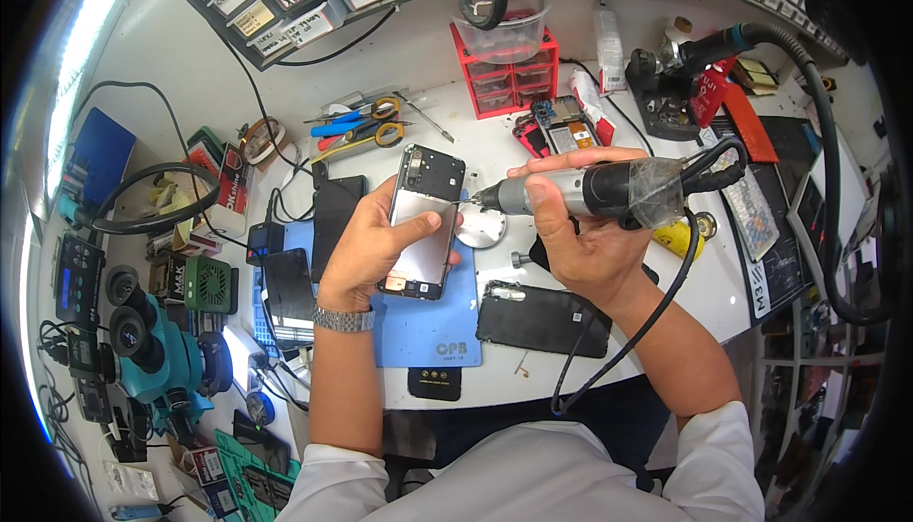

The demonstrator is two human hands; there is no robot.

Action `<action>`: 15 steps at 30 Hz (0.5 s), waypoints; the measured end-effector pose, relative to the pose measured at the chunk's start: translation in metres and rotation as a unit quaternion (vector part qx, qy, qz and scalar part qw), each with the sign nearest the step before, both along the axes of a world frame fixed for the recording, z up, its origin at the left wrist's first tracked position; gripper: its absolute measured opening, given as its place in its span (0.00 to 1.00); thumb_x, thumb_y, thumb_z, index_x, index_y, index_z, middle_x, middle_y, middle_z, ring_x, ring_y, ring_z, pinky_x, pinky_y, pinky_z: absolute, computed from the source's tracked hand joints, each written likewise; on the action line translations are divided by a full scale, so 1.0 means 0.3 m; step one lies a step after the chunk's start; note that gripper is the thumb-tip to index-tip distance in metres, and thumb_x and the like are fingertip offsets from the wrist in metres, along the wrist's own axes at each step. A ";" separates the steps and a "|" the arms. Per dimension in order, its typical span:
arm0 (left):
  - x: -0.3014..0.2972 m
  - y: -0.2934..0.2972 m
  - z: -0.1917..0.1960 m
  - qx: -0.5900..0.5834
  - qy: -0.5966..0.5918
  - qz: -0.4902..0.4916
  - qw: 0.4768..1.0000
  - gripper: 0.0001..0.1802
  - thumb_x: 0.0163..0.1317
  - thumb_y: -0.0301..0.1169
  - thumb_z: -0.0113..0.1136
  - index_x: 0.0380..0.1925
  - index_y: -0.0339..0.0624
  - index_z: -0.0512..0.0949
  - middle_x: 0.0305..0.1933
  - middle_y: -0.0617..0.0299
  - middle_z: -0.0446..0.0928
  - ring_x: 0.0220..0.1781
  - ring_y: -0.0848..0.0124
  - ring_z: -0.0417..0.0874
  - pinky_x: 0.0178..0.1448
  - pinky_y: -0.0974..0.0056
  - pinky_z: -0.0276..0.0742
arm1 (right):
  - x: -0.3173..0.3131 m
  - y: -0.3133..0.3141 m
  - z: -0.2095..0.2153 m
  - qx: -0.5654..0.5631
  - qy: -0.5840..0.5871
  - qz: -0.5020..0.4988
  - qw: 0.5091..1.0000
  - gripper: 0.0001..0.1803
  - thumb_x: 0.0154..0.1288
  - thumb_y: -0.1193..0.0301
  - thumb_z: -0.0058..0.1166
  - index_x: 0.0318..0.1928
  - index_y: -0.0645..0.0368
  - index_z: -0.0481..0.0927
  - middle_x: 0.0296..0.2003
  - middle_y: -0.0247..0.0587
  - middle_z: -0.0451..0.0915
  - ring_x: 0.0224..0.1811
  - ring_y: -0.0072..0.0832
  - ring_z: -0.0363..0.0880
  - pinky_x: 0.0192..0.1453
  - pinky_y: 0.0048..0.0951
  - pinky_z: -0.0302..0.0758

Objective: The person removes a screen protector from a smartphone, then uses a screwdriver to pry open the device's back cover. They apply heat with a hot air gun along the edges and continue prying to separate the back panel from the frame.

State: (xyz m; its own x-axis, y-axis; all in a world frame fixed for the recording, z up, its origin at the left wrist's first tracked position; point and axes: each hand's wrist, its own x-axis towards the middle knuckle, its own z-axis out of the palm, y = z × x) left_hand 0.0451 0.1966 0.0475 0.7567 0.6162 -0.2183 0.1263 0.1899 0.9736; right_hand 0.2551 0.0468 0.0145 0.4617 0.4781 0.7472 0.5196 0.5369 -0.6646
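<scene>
Steady opened phone [425,222] in left hand [366,246]; with right hand [575,227] gripping rotary tool [580,189], touch tip lightly to edge, angled shallow.

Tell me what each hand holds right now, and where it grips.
Left hand: opened phone, by its side edges. Right hand: corded electric screwdriver, around its barrel.

A teal microscope [157,351] stands left; red drawers [509,75] sit behind scissors [366,127].

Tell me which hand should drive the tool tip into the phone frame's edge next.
Right hand: it already grips the corded rotary tool, tip at the opened phone. The left hand is busy holding that phone above the blue mat.
</scene>
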 end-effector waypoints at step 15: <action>-0.049 0.027 0.030 -0.009 0.050 -0.048 0.998 0.26 0.71 0.23 0.72 0.67 0.30 0.77 0.50 0.42 0.91 0.39 0.54 0.97 0.43 0.53 0.97 | -0.005 0.005 -0.005 0.000 0.021 -0.029 0.999 0.18 0.72 0.78 0.73 0.55 0.62 0.77 0.46 0.44 0.88 0.41 0.30 0.90 0.48 0.32 0.85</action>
